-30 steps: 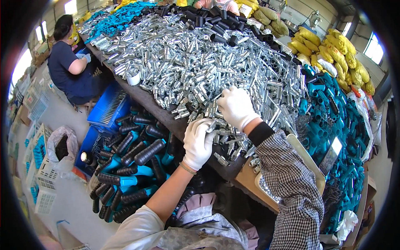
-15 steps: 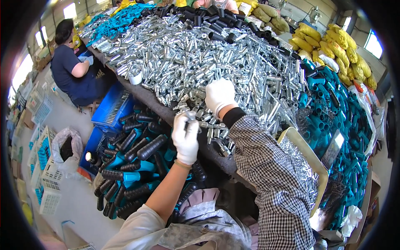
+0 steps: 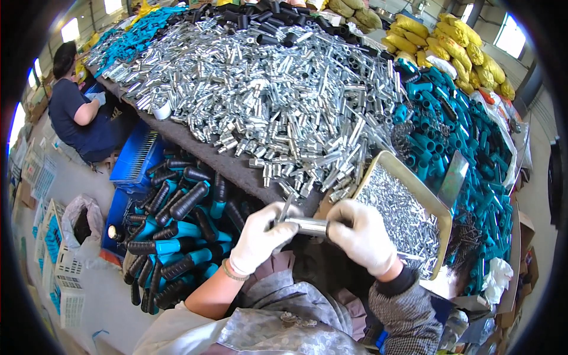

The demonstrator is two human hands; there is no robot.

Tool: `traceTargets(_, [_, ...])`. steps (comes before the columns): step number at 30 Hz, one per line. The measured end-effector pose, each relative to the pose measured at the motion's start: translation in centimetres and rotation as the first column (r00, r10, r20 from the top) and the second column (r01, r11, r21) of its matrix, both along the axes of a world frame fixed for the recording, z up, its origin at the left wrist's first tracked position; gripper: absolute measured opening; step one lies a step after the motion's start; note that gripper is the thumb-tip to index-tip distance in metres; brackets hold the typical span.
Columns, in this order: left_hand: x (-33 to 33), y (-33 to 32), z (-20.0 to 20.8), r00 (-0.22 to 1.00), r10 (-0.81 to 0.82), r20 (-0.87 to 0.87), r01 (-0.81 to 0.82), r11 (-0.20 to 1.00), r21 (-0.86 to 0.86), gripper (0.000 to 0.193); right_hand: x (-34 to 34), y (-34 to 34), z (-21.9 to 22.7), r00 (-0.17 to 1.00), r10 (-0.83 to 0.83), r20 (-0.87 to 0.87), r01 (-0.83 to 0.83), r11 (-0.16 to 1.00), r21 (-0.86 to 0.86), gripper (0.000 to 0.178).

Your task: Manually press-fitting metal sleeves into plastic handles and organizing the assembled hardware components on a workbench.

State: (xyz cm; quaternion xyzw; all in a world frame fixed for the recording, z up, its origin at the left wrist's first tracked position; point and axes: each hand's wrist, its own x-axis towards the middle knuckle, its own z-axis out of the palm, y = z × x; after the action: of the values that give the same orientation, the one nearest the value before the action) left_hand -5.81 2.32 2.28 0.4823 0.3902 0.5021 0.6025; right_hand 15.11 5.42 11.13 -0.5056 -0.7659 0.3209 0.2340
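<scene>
At our right, a cream tray (image 3: 442, 228) holds a mass of small metal pins (image 3: 393, 207). On the left, a blue bin (image 3: 125, 168) has a row of thin metal pieces in it, and white crates (image 3: 71, 287) hold teal parts (image 3: 53, 239). A plastic bag (image 3: 74, 210) near them has something dark inside. The big metal heap (image 3: 254, 89) covers the table before us, with teal tubes (image 3: 467, 148) beyond the tray. Black-and-teal handles (image 3: 183, 204) crowd the space beside our left forearm. Our left hand (image 3: 260, 236) grips one end of a shiny tube (image 3: 310, 226) and our right hand (image 3: 362, 234) grasps the other; the tube lies level between them, just in front of the table's edge, both ends hidden by our gloves.
</scene>
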Motion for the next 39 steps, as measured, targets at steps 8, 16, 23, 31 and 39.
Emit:
traceTargets(8, [5.8, -3.7, -2.4, 0.972, -0.228, -0.045, 0.230, 0.972, 0.041, 0.022, 3.5, -9.3, -9.3, 0.755, -0.270, -0.598, 0.156, 0.959, -0.237, 0.050])
traceTargets(16, [7.9, -4.2, -1.0, 0.870, -0.427, 0.248, 0.397, 0.903, 0.162, 0.013, 5.1, -10.8, -11.6, 0.985, -0.121, 0.122, 0.097, 0.977, 0.192, 0.027])
traceTargets(23, [9.4, -4.3, -2.2, 0.767, -0.151, -0.624, 0.483, 0.776, 0.406, 0.036, 7.7, -11.0, -11.0, 0.968, -0.153, 0.201, 0.112, 0.973, 0.199, 0.036])
traceTargets(31, [9.1, -4.3, 0.9, 0.744, -0.160, -0.649, 0.453, 0.834, 0.314, 0.081, 10.4, -7.8, -3.8, 0.963, -0.009, -0.271, 0.005, 1.000, -0.019, 0.032])
traceTargets(39, [9.6, -4.5, 1.6, 0.853, -0.007, -0.521, 0.254, 0.879, 0.404, 0.069, 12.7, 3.2, -4.7, 0.796, -0.433, 0.422, 0.259, 0.875, 0.410, 0.030])
